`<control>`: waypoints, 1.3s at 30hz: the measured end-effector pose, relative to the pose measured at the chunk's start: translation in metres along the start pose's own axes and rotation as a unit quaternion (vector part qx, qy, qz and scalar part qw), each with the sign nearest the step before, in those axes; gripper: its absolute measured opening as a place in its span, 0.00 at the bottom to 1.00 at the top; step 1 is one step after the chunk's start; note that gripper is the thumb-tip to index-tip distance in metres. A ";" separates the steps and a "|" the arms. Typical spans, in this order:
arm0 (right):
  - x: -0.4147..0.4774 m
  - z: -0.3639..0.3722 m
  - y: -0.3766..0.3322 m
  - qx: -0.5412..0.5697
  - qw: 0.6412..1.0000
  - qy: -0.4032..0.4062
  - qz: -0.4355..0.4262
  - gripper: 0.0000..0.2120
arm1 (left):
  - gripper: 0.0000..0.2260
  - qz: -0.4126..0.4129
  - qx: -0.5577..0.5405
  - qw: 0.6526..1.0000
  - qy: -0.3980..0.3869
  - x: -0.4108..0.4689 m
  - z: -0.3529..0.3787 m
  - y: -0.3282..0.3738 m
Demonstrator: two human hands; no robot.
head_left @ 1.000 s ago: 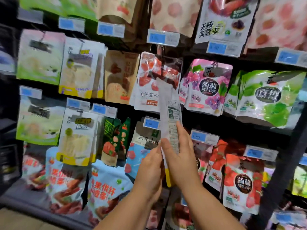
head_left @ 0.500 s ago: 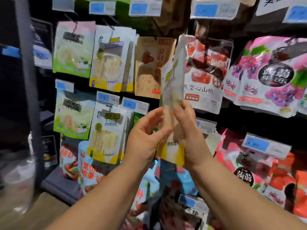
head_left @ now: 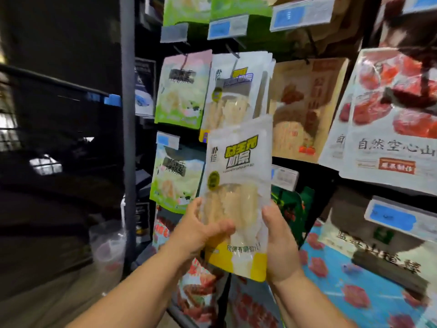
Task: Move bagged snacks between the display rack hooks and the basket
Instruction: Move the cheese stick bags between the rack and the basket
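Gripping the white snack bag (head_left: pixel 237 185), left hand (head_left: pixel 201 233) and right hand (head_left: pixel 281 242) curl their fingers behind it, mostly hidden

A grey vertical metal post (head_left: pixel 127 138) stands left of centre. Blue-and-white plastic price labels (head_left: pixel 301 14) are mounted in rows to its right. A clear crumpled plastic bag (head_left: pixel 107 245) sits beside the post base, on tan flooring (head_left: pixel 47 301).

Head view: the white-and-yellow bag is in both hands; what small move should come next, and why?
Probably raise the bag toward the hook holding the matching bags. The left hand and right hand grip its lower half, and its top already overlaps those bags from below.
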State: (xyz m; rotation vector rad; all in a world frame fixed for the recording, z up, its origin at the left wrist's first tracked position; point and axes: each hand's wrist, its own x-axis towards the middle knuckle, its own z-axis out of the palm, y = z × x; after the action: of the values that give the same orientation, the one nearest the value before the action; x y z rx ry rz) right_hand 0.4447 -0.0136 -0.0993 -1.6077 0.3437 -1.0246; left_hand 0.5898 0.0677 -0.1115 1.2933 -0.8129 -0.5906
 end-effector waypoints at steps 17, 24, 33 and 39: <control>0.030 0.071 0.108 -0.095 0.986 0.096 0.102 0.08 | 0.39 -0.040 0.177 0.981 0.072 0.045 -0.078 -0.095; 0.038 0.073 0.120 -0.084 0.982 0.134 0.104 0.11 | 0.51 -0.021 0.176 0.983 0.047 0.066 -0.077 -0.108; 0.048 0.068 0.121 -0.123 0.978 0.155 0.068 0.10 | 0.53 -0.030 0.195 0.980 0.019 0.083 -0.073 -0.107; 0.063 0.062 0.123 -0.163 0.971 0.163 0.064 0.08 | 0.47 -0.033 0.190 0.981 0.004 0.098 -0.067 -0.110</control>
State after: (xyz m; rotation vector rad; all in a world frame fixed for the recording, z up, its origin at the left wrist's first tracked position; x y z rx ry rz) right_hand 0.5650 -0.0560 -0.1815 -1.6769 0.8663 -1.1767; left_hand 0.7085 0.0104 -0.2054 1.6748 -0.9074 -0.4957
